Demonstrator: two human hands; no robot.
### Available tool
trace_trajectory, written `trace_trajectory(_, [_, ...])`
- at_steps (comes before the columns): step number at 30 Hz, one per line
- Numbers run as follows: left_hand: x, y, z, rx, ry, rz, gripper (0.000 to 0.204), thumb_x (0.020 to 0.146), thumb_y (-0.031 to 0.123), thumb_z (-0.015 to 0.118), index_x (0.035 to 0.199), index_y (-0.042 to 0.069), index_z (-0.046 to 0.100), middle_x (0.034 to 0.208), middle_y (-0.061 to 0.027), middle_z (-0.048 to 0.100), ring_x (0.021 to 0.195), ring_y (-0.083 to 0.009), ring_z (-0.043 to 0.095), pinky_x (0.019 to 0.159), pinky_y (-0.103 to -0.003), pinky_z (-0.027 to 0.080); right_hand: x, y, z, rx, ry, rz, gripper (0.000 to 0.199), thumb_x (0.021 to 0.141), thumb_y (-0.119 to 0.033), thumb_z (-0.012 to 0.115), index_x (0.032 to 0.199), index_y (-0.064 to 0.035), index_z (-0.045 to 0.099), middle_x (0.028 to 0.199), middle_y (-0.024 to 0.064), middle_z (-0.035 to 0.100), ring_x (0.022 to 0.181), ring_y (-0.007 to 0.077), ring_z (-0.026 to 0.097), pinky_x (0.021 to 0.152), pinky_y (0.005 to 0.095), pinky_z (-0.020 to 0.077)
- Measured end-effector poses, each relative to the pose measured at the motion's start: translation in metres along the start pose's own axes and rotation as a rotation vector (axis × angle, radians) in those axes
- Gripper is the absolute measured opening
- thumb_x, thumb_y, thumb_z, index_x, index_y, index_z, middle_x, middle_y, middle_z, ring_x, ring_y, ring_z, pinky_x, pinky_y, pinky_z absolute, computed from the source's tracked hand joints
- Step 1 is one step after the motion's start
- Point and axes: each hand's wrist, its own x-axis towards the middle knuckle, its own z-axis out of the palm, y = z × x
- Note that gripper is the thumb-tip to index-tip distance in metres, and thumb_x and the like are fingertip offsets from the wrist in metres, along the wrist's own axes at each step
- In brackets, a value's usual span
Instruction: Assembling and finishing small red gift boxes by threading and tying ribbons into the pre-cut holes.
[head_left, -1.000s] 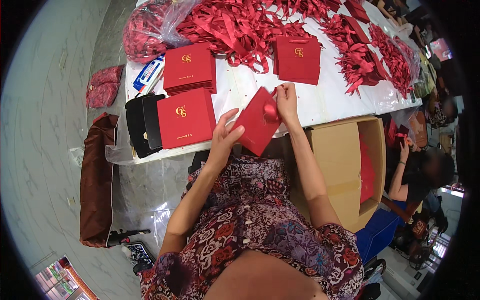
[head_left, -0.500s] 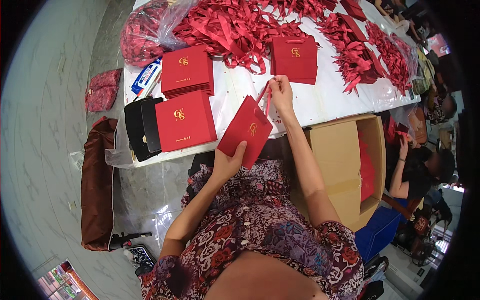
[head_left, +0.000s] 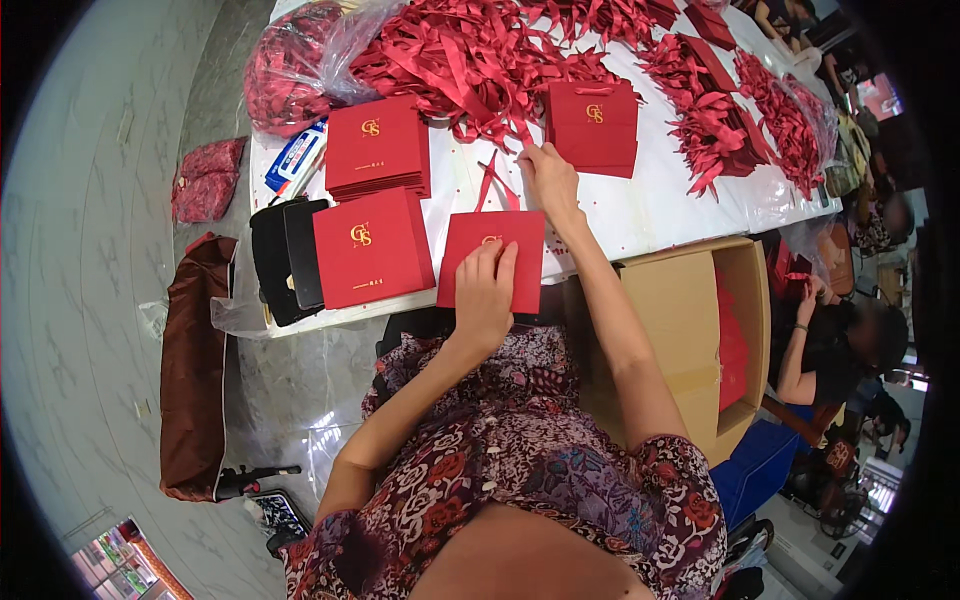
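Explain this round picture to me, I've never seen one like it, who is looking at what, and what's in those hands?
The picture comes from a wide fisheye camera worn on a person's head, looking down, so the edges curve and the person's own flowered clothing fills the bottom. No machine here: just two bare hands. The left hand presses flat on a red paper gift bag lying at the near edge of a white table. The right hand reaches farther up and pinches the bag's red ribbon handle. To the left lie two stacks of flat red bags, beside a black case. Another stack sits behind the right hand. Loose red ribbons are heaped across the far side. An open cardboard box stands at the right, and another person sits beyond it.
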Motion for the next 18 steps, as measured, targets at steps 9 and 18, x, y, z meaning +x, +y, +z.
trace_trajectory(9, [0.003,-0.004,0.001,-0.047,-0.206,-0.035,0.080,0.067,0.019,0.082,0.136,-0.002,0.046,0.135,-0.0253,0.045,0.121,-0.0400,0.045,0.099,-0.047,0.040,-0.028,-0.004,-0.052,0.192,0.154,-0.189,0.011,0.089,-0.005,0.062,0.098,-0.0006,0.056,0.099,0.0160,0.054,0.097,0.0335,0.056,0.078,0.0404,0.0474])
trace_trajectory(18, [0.044,-0.036,0.017,-0.045,-0.023,-0.026,0.057,0.077,0.013,0.074,0.129,0.002,0.055,0.127,-0.0162,0.053,0.113,-0.0357,0.047,0.096,-0.045,0.041,-0.082,-0.031,-0.116,0.619,0.260,0.003,0.005,0.094,-0.002,0.055,0.097,0.0009,0.057,0.088,0.0138,0.063,0.083,0.0200,0.065,0.077,0.0310,0.0500])
